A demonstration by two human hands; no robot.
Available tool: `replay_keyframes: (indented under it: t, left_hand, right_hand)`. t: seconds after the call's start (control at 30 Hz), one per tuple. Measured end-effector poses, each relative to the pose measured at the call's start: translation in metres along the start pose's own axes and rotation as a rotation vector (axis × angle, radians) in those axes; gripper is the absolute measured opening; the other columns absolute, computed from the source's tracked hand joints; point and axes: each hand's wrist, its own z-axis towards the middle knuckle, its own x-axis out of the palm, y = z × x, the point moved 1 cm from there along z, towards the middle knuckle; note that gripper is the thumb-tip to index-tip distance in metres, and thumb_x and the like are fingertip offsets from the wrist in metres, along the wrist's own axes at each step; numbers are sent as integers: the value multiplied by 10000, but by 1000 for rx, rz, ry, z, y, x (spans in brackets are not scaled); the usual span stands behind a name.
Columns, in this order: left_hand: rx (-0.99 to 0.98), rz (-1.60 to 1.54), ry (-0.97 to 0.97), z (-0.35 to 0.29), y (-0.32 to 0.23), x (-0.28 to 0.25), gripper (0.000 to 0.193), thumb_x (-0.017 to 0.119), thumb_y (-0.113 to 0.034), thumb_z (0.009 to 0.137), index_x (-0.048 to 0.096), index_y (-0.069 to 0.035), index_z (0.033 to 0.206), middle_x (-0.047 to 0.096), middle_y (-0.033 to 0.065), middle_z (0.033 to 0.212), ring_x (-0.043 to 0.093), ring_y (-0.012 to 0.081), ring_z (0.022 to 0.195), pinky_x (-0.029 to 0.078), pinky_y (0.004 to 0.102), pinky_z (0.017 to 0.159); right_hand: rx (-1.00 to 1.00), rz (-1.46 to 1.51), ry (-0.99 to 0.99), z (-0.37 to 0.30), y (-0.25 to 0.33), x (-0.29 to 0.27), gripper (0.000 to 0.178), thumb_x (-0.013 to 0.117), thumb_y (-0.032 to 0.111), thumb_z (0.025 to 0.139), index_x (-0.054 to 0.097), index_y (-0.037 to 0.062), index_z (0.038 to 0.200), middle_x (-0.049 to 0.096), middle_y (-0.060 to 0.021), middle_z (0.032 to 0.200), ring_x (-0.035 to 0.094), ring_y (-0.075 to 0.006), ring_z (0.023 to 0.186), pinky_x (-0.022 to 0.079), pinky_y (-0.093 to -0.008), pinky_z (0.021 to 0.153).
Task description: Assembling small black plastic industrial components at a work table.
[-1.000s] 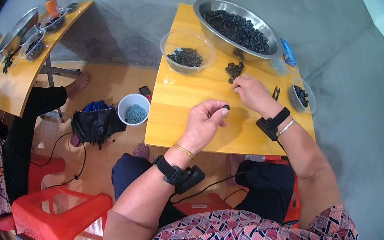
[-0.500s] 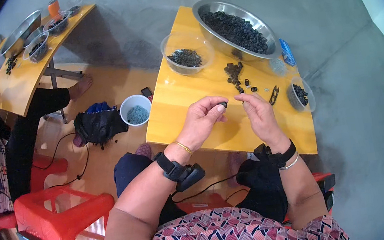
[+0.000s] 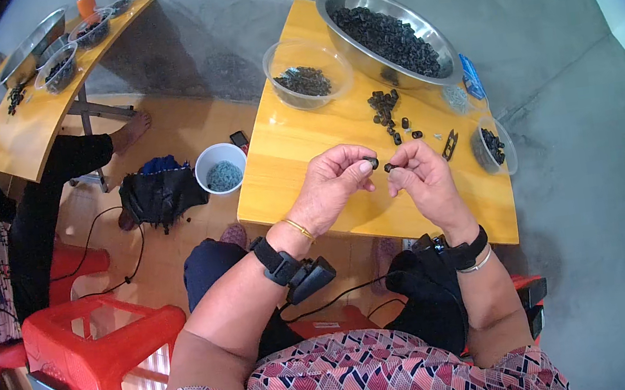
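Fingers [image 3: 362,166] of both hands pinch small black pieces [image 3: 374,162] between them.

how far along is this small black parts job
Done so far, seemingly: a modest batch in the clear bowl and a few in the small cup. In hand: the left hand and right hand each pinch a small black piece, held close together above the yellow table. Left: a loose pile and the nearly full steel bowl.
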Motion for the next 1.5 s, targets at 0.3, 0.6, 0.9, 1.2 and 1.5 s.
replay_keyframes:
  t: [0.3,0.6,0.9,1.2,1.5]
  left_hand:
    - [1,139,-9,-1,-5,5,136,534,-62,809,560,-11,932,575,28,811,528,88,673,449,208,621]
    - [-27,137,43,-2,-3,3,143,521,-57,815,562,-3,941,584,43,810,537,103,693,455,215,641]
    - [-111,-55,27,-2,0,1,146,505,-43,821,555,18,944,588,86,837,556,138,717,477,247,666]
    - [-106,-64,61,-2,2,0,143,496,-30,821,556,20,941,586,88,842,566,141,737,483,247,673]
    - [-179,-9,37,-2,-1,1,205,494,-12,816,525,10,1017,580,75,890,556,132,765,480,245,684]
  right_hand:
    - [5,28,0,4,-7,1,78,520,-5,791,459,14,837,520,-40,693,514,-99,576,429,-208,534]
    - [61,111,-6,-3,-5,9,73,524,-4,791,458,11,821,530,-50,697,522,-97,567,437,-202,522]
    - [-115,66,-93,-4,-17,14,81,522,-9,797,452,12,832,552,-67,708,530,-96,597,444,-205,532]
    - [-56,99,-48,-5,-21,13,90,530,-29,782,460,15,818,552,-58,725,554,-105,647,462,-209,559]
    - [-162,12,-40,-9,-11,17,119,522,-45,775,472,9,868,518,-41,802,536,-96,723,455,-218,649]
